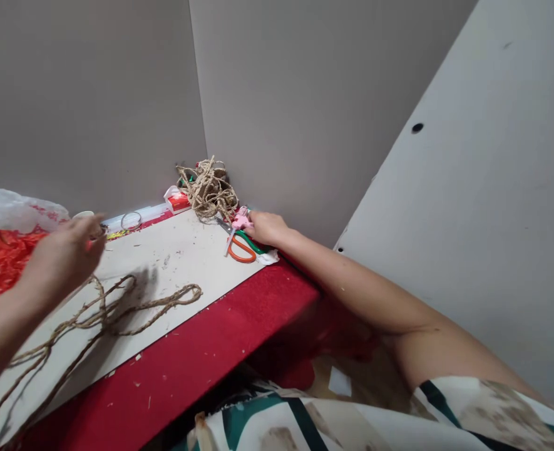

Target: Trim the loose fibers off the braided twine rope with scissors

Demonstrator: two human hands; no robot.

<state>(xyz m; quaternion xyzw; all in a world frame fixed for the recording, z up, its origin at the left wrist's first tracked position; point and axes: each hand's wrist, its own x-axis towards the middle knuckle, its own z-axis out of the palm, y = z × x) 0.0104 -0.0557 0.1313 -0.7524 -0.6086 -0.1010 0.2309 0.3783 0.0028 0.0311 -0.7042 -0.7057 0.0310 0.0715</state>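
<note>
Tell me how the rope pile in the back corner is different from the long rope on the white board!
The rope pile is bunched in a tangle; the long rope spreads in loose loops across the white board. The rope pile looks paler, the long rope darker brown. Both look rough and twisted.
</note>
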